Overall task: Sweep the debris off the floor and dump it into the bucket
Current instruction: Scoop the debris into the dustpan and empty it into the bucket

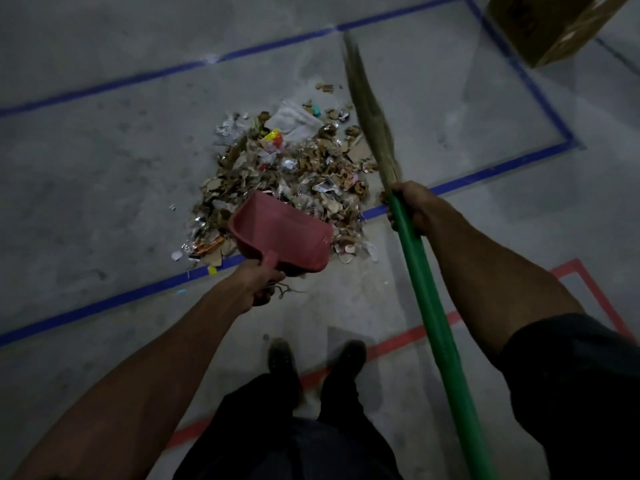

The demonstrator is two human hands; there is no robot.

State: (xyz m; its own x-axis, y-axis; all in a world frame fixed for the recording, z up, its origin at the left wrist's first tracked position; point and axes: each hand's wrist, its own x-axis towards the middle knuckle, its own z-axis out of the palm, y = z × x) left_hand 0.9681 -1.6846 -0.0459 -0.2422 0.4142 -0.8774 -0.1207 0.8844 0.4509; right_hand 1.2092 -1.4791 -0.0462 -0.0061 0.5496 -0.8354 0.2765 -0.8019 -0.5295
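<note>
A heap of debris (294, 161), made of torn cardboard, paper, foil and wrappers, lies on the grey concrete floor ahead of me. My left hand (258, 284) grips the handle of a red dustpan (284, 233), whose mouth points into the near edge of the heap. My right hand (414, 207) grips the green handle of a broom (431, 306) near its top. The broom's straw bristles (367, 105) reach up along the right side of the heap and look blurred. No bucket is in view.
Blue tape lines (526, 77) frame the floor around the heap, and red tape (408, 339) runs near my feet (315, 358). A cardboard box (550, 26) stands at the top right corner.
</note>
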